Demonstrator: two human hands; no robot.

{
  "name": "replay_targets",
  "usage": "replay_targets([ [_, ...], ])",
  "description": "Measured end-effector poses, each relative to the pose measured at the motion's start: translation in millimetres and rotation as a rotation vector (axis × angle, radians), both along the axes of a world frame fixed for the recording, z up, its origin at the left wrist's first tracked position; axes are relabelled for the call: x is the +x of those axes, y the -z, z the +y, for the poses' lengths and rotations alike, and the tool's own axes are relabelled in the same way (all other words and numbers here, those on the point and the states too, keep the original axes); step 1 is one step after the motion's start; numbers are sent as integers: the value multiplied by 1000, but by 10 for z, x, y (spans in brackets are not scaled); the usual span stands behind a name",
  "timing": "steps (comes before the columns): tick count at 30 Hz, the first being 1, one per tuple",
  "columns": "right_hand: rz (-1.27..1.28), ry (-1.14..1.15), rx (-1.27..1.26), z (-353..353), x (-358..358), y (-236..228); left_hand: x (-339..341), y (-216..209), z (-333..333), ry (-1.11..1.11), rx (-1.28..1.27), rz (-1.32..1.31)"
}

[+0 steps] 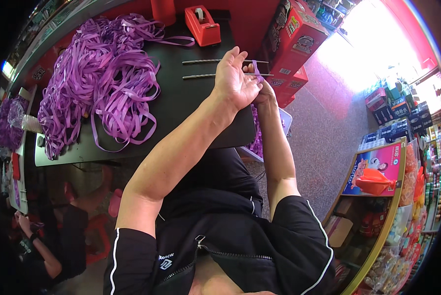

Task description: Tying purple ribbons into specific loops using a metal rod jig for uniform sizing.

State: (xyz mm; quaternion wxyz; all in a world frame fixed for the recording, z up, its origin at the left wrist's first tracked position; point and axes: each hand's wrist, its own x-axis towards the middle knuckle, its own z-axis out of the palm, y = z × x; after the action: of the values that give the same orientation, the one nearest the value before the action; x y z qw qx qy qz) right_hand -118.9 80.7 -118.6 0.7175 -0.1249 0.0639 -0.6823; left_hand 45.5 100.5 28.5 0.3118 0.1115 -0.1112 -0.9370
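Two thin metal rods [198, 76] stick out side by side over the right end of the black table. A short strip of purple ribbon [256, 70] crosses them near their tips. My left hand [232, 81] is at the rods, its fingers stretched upward and its palm turned right, with nothing visible in it. Behind it, partly hidden, my right hand [264, 92] has bent fingers closed at the ribbon strip. A big tangled heap of purple ribbon [83, 73] covers the table's left part, and one loose end trails toward the tape dispenser.
A red tape dispenser [206, 34] stands at the back of the black table [181, 105]. Red cartons [294, 44] are stacked beyond the rods. Below the table's right end is a pale bin [284, 120] with purple ribbon. Another person's hand [25, 223] shows at lower left.
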Motion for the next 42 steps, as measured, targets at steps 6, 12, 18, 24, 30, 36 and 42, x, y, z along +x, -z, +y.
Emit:
replay_targets([
  [6,455,-110,204,240,-108,-243,6,23,-33,17,7,37],
  [12,1675,867,292,643,-86,-1120,-29,-3,25,19,-17,-8],
  [18,2571,849,326,522,442,-1585,-49,52,-24,-16,-40,-6],
  [24,2706,765,381,456,471,-1525,-88,65,-10,-41,8,65],
  [30,2357,675,454,465,223,-1453,-70,32,0,-47,13,38],
  [36,2058,699,420,478,57,-1197,-71,60,-20,-57,-19,59],
  [42,1910,771,409,563,-163,-1133,-61,13,-8,-24,-39,-48],
])
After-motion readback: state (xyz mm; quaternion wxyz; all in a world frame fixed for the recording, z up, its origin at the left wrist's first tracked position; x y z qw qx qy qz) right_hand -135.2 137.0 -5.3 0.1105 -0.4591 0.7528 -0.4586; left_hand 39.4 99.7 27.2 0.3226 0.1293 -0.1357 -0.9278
